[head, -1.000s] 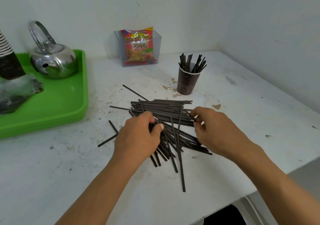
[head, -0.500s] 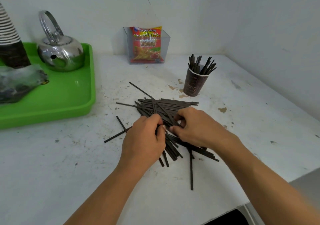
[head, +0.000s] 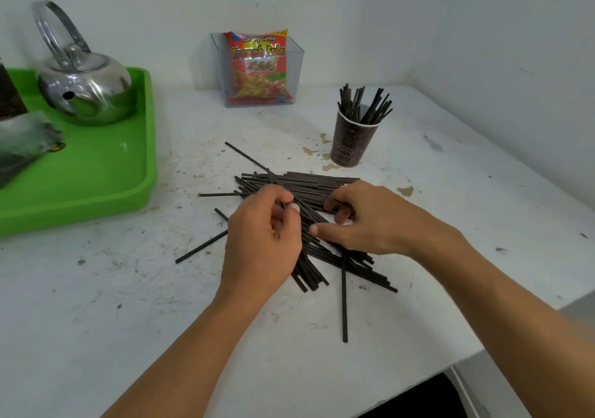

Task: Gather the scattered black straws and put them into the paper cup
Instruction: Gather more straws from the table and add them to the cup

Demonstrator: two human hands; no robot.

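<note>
A heap of black straws (head: 309,184) lies scattered on the white table (head: 128,288), with a few strays sticking out to the left and toward me. My left hand (head: 262,243) is curled over the heap's left side, fingers closed on a bunch of straws. My right hand (head: 367,221) rests on the heap's right side, fingers bent and touching the straws; I cannot tell if it grips any. The brown paper cup (head: 349,142) stands upright behind the heap, to the right, with several straws standing in it.
A green tray (head: 106,172) at the left carries a steel kettle (head: 83,85) and a crumpled wrapper (head: 22,140). A clear box with a red snack packet (head: 259,68) stands against the back wall. The table edge runs near at the lower right.
My right hand slid left over the heap toward my left hand, then spread a little. My left hand stayed closed on its bunch. The view has shifted slightly.
</note>
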